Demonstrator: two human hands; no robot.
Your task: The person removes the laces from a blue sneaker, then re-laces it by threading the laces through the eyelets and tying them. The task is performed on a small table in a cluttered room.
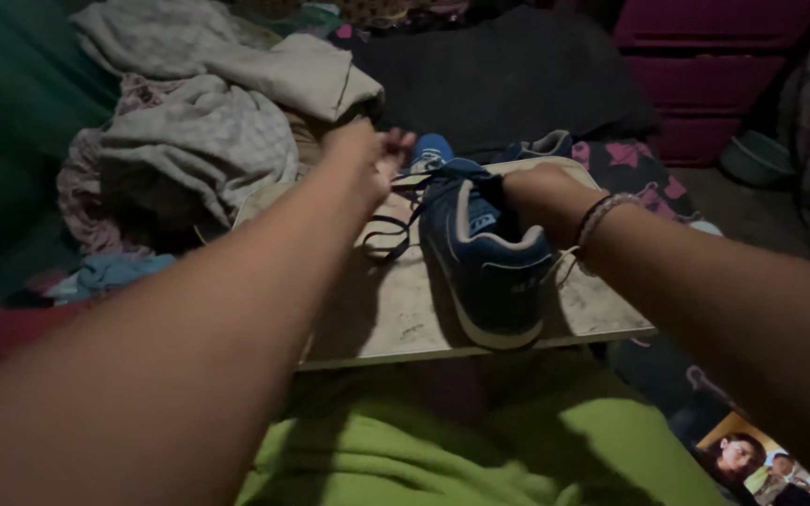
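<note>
Dark-blue lace [396, 217] runs taut from the pinched fingers of the left hand [367, 155], which pulls it up and left of the shoe [485, 258]. Right hand [541, 192] clamps the shoe's collar from the right. Shoe rests on a pale board [396, 319], heel nearest the wearer, toe pointing away.

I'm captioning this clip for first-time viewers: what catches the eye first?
A dark blue sneaker stands mid-frame on a pale board. The left hand pulls its lace while the right hand steadies it. Behind lies a heap of crumpled clothes.
</note>
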